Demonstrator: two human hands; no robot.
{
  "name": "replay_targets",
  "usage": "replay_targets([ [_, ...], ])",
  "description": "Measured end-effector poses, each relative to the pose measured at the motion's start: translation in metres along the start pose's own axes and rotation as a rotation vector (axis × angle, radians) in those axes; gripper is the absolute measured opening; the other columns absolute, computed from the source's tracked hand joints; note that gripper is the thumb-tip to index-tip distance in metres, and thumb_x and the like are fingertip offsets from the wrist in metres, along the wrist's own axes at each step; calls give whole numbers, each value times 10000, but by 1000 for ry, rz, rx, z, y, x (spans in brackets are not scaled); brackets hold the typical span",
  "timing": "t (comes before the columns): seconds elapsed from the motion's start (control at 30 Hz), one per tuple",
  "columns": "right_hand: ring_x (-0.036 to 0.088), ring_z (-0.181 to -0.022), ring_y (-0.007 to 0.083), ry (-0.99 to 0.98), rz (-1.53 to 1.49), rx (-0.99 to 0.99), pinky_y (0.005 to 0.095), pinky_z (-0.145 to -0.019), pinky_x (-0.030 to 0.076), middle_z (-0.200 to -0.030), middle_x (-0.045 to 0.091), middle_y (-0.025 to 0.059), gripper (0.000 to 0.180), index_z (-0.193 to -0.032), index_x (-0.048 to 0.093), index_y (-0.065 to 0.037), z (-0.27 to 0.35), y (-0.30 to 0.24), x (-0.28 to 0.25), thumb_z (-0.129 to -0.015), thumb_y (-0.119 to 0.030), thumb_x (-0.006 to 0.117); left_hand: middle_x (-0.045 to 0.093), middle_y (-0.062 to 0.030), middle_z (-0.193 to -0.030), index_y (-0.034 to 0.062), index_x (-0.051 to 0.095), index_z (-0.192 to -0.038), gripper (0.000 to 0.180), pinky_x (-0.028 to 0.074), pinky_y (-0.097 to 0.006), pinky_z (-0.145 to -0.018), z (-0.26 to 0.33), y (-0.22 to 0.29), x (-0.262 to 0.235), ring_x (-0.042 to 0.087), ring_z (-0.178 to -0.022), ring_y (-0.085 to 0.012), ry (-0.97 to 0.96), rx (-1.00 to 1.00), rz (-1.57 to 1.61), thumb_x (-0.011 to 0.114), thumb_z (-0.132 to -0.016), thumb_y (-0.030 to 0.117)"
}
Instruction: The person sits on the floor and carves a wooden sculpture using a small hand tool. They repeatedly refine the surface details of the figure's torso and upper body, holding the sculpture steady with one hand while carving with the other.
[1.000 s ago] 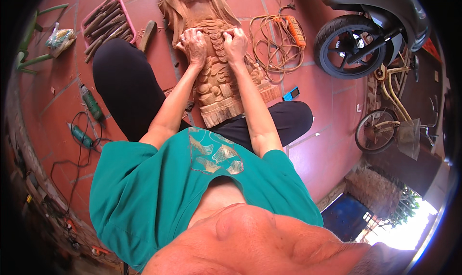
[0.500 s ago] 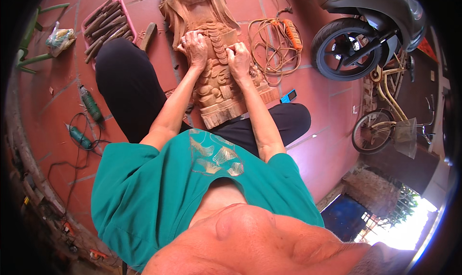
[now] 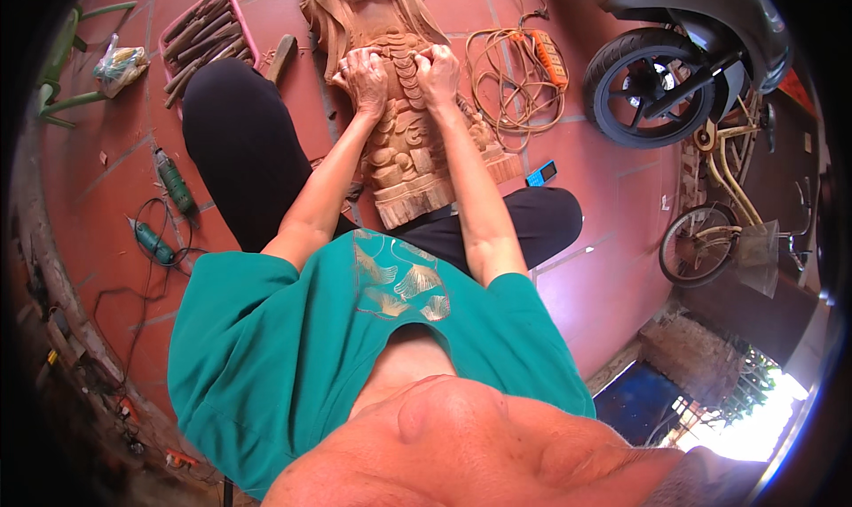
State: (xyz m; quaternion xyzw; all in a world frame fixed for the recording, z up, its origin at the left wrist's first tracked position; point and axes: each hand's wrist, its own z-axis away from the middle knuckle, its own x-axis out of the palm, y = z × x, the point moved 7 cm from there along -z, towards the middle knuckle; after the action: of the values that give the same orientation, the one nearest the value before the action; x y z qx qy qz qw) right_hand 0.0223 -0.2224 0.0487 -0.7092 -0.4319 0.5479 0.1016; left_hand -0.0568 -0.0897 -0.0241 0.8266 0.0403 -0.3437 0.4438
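A large brown wooden carving with scroll and scale-like relief lies on the floor in front of my crossed legs. My left hand rests on its left side, fingers bent, a ring on one finger. On the right side of the relief is my right hand, its fingers curled into a pinch with the knuckles up. Both hands touch the carving, a band of raised discs between them. Whatever is under the fingers is hidden.
Left: a pink basket of wooden-handled tools, a wooden block, two green power tools with cords, a bag on a green chair. Right: an orange power strip with coiled cable, a blue phone, a motorbike wheel, a bicycle.
My right hand has slid farther up the carving, away from me, and now lies about level with the left. The left hand has shifted only slightly. The whole view has moved a little.
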Motion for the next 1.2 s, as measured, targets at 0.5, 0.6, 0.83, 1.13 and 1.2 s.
replay_targets([
  [0.5,652,-813,315,-641,456,-308,435,-688,514,-846,661,104,43,-746,674,-85,5,10,0,-734,-126,674,577,-15,-1006,200,660,-920,153,271,-400,-876,2,-4,2,483,-1040,-216,-33,-48,70,522,-873,246],
  [0.6,654,-805,307,-575,521,-464,432,-670,523,-835,644,97,42,-739,661,-92,7,3,-2,-752,-125,638,580,-10,-1003,197,659,-919,152,271,-402,-879,1,-7,3,484,-1039,-214,-4,-35,83,520,-877,243],
  [0.83,654,-771,300,-379,497,-377,428,-661,527,-801,615,117,128,-724,634,-67,5,29,-24,-812,-152,596,579,-9,-1005,201,657,-929,149,270,-402,-882,2,-6,3,486,-1037,-208,-8,-20,26,524,-878,246],
  [1.13,642,-767,268,-515,194,-235,370,-671,498,-803,639,51,50,-766,671,-90,4,10,-29,-769,-139,660,599,8,-1029,207,666,-950,176,266,-412,-900,0,-7,2,490,-1041,-199,-14,-36,49,503,-892,239],
  [1.2,633,-783,253,-501,298,-422,370,-680,489,-799,621,45,36,-754,658,-103,7,1,-25,-766,-126,634,591,4,-1015,215,658,-935,153,271,-395,-877,0,-7,3,485,-1040,-203,-4,-20,47,515,-887,242],
])
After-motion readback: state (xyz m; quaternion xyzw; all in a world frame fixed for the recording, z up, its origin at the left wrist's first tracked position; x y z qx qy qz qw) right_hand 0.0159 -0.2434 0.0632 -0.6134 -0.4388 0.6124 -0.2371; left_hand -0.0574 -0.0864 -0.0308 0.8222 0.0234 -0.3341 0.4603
